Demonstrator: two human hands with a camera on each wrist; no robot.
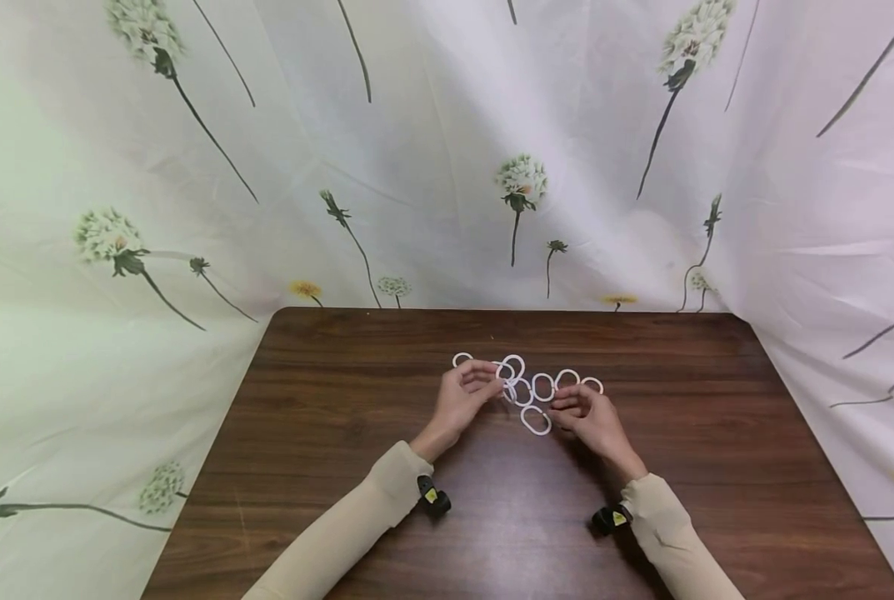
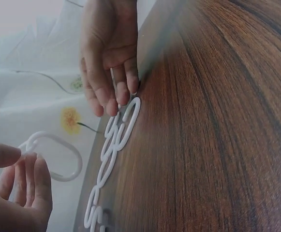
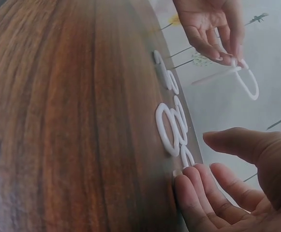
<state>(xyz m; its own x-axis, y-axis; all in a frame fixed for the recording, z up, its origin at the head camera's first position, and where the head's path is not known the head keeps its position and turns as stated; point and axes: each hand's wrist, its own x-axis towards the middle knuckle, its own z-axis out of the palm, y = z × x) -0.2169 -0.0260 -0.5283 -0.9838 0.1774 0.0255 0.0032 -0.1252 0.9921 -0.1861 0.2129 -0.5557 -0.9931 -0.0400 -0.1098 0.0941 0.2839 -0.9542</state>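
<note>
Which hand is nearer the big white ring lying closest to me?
Right. The right hand has its fingertips beside that ring; the left hand is farther off, pinching a lifted ring.

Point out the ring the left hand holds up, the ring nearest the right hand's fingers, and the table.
lifted ring (image 2: 65, 159), left wrist view, on its curved right end.
nearest ring (image 1: 536, 421), head view, on its white rim.
table (image 1: 342, 400), head view, on bare wood left of the hands.

Beige long sleeves (image 1: 342, 533), black wrist cameras (image 1: 433, 494)
</note>
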